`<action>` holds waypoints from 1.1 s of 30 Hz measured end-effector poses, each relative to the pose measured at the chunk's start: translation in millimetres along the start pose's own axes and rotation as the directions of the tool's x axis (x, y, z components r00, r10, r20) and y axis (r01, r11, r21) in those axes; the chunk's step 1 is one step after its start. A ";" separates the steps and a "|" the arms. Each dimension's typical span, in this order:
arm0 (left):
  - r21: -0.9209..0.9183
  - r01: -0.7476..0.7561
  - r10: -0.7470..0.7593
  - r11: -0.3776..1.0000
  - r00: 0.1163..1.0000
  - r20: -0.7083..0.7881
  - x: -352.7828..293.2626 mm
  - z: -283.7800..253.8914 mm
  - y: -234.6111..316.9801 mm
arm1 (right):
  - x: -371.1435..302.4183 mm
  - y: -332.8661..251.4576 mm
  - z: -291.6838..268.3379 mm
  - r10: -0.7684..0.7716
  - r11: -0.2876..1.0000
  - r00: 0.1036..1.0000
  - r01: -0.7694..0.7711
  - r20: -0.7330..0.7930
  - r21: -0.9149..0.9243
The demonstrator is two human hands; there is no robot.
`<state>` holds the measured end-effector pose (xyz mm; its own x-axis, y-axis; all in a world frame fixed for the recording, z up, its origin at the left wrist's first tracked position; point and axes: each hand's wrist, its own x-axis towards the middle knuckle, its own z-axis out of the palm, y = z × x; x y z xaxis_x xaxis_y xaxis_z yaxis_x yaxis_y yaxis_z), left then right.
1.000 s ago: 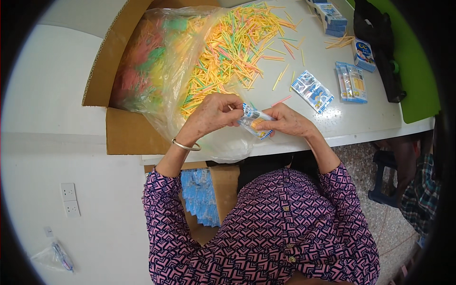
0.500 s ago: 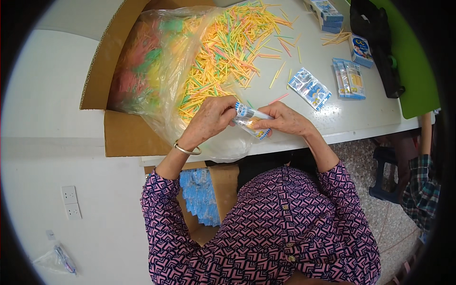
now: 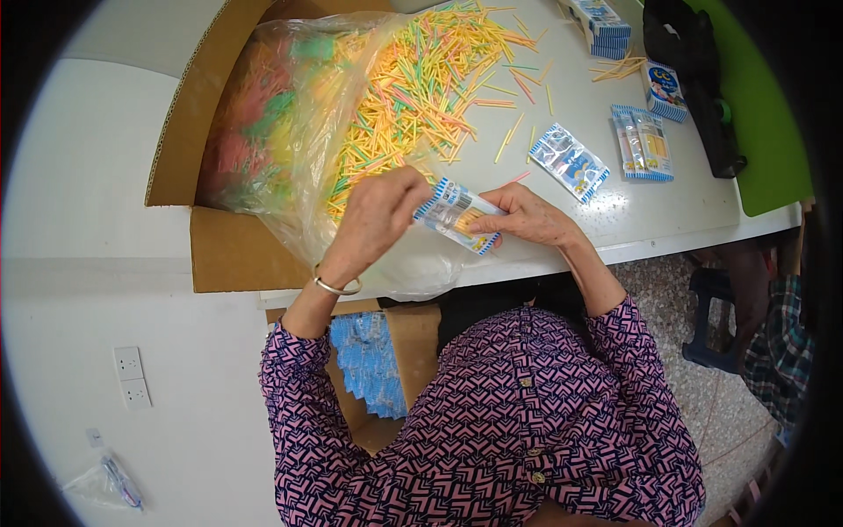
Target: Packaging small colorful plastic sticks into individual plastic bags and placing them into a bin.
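Observation:
My right hand [image 3: 533, 216] holds a small clear packet [image 3: 458, 215] with blue-striped ends, its thumb pressed on the front. Yellowish sticks show through the packet's film. My left hand [image 3: 379, 213], with a bangle at the wrist, is beside the packet's left end, its fingers curled in. What those fingers hold, if anything, is hidden. Just beyond my left hand spreads a large heap of thin sticks [image 3: 413, 97] in yellow, pink, orange and green. They spill from a clear plastic bag [image 3: 325, 132] inside a cardboard box [image 3: 237, 255] lying on its side.
Blue-and-white packets [image 3: 569, 163] lie on the white table [image 3: 650, 233] to the right. Stacked packets [image 3: 601, 31] and a black object [image 3: 694, 97] stand farther back by a green board [image 3: 768, 114]. Below, a box holds blue packets [image 3: 364, 364]. Another person's plaid sleeve [image 3: 777, 351] shows at right.
My left hand has moved left and slightly up, away from the packet's end. More of the packet now shows; my right hand still holds it.

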<state>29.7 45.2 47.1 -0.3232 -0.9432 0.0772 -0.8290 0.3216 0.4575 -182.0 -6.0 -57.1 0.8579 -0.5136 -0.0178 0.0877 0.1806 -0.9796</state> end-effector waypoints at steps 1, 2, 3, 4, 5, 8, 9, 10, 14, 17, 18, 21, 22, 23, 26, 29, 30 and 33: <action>-0.090 0.090 -0.092 0.992 0.996 -0.021 1.9 -8.0 3.6 | -1.0 1.0 -1.7 0.000 1.000 1.000 0.000 -0.002 0.000; -0.180 0.177 -0.185 0.968 0.982 -0.033 3.3 -15.6 5.3 | -2.2 2.5 -3.6 0.012 1.000 1.000 -0.012 -0.018 0.012; -0.240 0.224 -0.248 0.945 0.966 -0.071 4.2 -21.6 3.5 | -4.2 3.5 -5.6 0.024 0.999 0.999 -0.023 -0.037 0.025; -0.239 0.225 -0.249 0.945 0.966 -0.072 3.3 -27.6 -3.2 | -4.4 2.7 -5.4 0.024 0.999 0.999 -0.023 -0.035 0.025; -0.027 0.160 -0.162 0.987 0.955 -0.247 3.9 -32.4 -12.8 | -5.0 1.2 -5.5 0.029 0.999 0.999 -0.027 -0.046 0.036; 0.320 0.068 0.059 0.945 0.926 -0.373 3.3 -32.1 -33.4 | -3.4 1.3 -5.7 0.025 0.999 0.997 -0.022 -0.069 0.049; -0.031 0.113 -0.117 0.993 0.972 -0.205 5.1 -21.1 -32.2 | -2.8 3.1 -7.4 0.020 0.998 0.996 -0.016 -0.083 0.054; -0.358 0.217 -0.228 0.908 0.974 0.012 3.6 -11.7 -28.5 | -2.1 0.4 -5.7 0.018 0.998 0.997 -0.014 -0.076 0.053; -0.490 0.214 -0.149 0.845 0.975 0.167 9.9 32.2 -21.7 | -1.4 -3.4 0.4 -0.031 0.996 0.995 0.039 -0.093 0.078; -0.418 0.197 -0.146 0.887 0.978 0.151 21.1 33.4 -6.5 | -6.3 -2.4 -3.9 -0.056 0.996 0.986 0.067 -0.159 0.065; -0.424 0.183 -0.130 0.887 0.980 0.151 25.6 35.3 -1.6 | -10.1 -3.9 -7.0 -0.045 0.997 0.980 0.057 -0.196 0.058; -0.325 0.100 -0.071 0.940 0.992 0.100 38.4 40.9 16.3 | -22.9 -6.2 -16.2 -0.017 0.997 0.962 0.039 -0.274 0.072; -0.333 0.103 -0.075 0.937 0.993 0.095 42.9 43.3 22.4 | -27.8 -5.6 -20.1 -0.018 0.998 0.952 0.037 -0.306 0.059; -0.343 0.105 -0.078 0.934 0.993 0.092 48.1 46.7 27.2 | -31.0 -4.8 -23.1 -0.043 0.998 0.944 0.056 -0.327 0.030; -0.623 -0.007 -0.039 0.782 0.997 -0.060 53.3 68.5 19.2 | -45.8 -10.7 -36.3 -0.067 0.998 0.927 0.057 -0.370 -0.038; -0.710 0.036 -0.102 0.704 0.993 -0.050 57.2 61.1 23.9 | -79.8 -25.4 -66.3 -0.112 0.991 0.841 0.054 -0.529 -0.123; -0.713 0.029 -0.092 0.700 0.994 -0.050 56.6 59.0 24.2 | -97.4 -31.2 -80.5 -0.161 0.980 0.792 0.059 -0.588 -0.189; -0.690 0.142 -0.123 0.710 0.989 0.077 51.8 59.0 21.9 | -136.6 -39.9 -126.3 -0.183 0.982 0.670 0.089 -0.719 -0.166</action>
<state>-32.1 8.4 8.8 -0.2530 -0.9662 -0.0484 -0.3199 0.0364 0.9468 -366.7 -49.1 -40.8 0.1946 -0.9806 0.0232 0.0787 -0.0080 -0.9969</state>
